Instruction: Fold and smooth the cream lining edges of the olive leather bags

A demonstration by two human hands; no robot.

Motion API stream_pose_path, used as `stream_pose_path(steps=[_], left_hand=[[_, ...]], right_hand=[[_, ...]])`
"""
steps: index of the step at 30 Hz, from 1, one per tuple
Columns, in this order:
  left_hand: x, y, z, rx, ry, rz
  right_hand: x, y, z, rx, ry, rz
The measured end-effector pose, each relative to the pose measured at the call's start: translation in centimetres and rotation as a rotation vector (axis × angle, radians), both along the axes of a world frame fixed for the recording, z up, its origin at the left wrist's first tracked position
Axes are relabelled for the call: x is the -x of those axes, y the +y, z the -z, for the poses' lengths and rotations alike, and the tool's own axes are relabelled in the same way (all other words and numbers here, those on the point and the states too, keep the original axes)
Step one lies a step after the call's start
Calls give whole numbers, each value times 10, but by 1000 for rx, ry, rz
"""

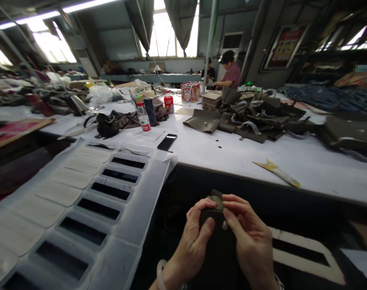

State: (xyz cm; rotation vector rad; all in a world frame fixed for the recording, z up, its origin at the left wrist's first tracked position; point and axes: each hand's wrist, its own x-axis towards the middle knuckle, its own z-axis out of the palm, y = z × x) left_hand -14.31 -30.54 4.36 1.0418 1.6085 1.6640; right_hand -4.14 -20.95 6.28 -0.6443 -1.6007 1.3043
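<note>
Low at the centre of the head view is a dark leather-like piece (220, 249), held upright between both hands. My left hand (197, 235) pinches its upper left edge, thumb on the near face and fingers curled over the top. My right hand (250, 237) grips the upper right corner between thumb and fingers, beside a small pale metal-looking fitting (225, 224). A small olive flap (217, 201) stands up between the fingertips of both hands. The lower part of the piece fades into shadow.
A slotted white frame (132, 237) with pale panels (47, 209) fills the left. On the white table (198, 155) lie a phone (167, 142), a bottle (144, 117), a yellow-stained tool (276, 171) and dark bag pieces (250, 121). A person (232, 74) is at the back.
</note>
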Motion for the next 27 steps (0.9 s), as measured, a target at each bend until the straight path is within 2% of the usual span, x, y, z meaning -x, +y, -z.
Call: stream_pose_path(steps=[4,8,13,18,21,25,27], left_hand=[[9,-2,3,48,-88,-34],[13,-1,1,107,-119,-64],[9,2,6,80,-92,-95],[10,3,11,61,-103,-101],[5,-1,10,115,-119,-105],[-11,-10,9,258,-174,-335],[-18,-11,8,267,-190,-430]], right_hand=[[-18,-4,19,199,-33,50],[-28,-17,35,137,-231,-56],[-14,-26,28,-28,-340,11],[-4,-26,22,73,-239,17],[-4,-25,25,131,-181,25],[-9,-21,28,207,-158,14],[-10,-18,27,203,-155,6]])
